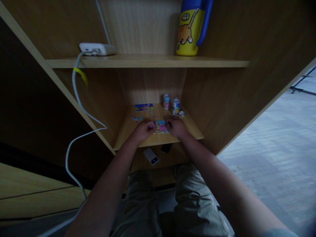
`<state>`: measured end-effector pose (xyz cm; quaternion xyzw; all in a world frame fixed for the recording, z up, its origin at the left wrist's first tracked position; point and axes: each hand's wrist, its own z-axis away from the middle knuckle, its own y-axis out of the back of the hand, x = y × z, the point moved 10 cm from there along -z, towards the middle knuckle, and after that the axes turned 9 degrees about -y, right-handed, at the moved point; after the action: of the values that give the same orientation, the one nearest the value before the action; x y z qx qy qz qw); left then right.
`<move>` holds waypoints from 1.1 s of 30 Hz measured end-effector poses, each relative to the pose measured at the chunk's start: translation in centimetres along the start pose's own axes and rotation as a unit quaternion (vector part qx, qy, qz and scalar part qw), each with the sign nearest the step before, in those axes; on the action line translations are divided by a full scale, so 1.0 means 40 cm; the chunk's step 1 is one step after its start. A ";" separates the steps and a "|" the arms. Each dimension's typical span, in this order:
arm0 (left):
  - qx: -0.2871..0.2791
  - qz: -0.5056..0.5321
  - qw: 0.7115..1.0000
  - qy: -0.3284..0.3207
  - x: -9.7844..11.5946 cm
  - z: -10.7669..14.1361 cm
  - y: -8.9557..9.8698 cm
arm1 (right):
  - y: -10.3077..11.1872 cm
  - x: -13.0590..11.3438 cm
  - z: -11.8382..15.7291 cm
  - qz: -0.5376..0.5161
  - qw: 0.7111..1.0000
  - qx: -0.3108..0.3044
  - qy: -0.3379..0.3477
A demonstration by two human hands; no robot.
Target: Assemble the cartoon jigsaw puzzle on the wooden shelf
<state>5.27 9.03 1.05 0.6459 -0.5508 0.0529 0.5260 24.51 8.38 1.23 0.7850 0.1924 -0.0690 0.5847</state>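
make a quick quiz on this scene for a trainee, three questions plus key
1. True or false: the puzzle lies between the left hand and the right hand.
2. How many cans stand beyond the right hand?
3. Which thing lies on the same shelf as the mug?
a) the puzzle
b) the white device
c) the cans

Key: 1. True. 2. Two. 3. b.
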 end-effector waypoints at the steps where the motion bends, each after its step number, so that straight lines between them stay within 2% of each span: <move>1: -0.001 0.000 1.000 0.000 0.000 0.000 0.000 | 0.000 0.000 0.000 0.000 1.000 -0.001 -0.001; 33: -0.001 -0.015 1.000 -0.003 0.002 0.000 0.001 | 0.007 -0.002 0.001 0.004 1.000 -0.001 -0.008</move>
<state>5.27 8.98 1.15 0.6539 -0.5425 0.0422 0.5256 24.55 8.27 1.48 0.7848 0.1847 -0.0723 0.5871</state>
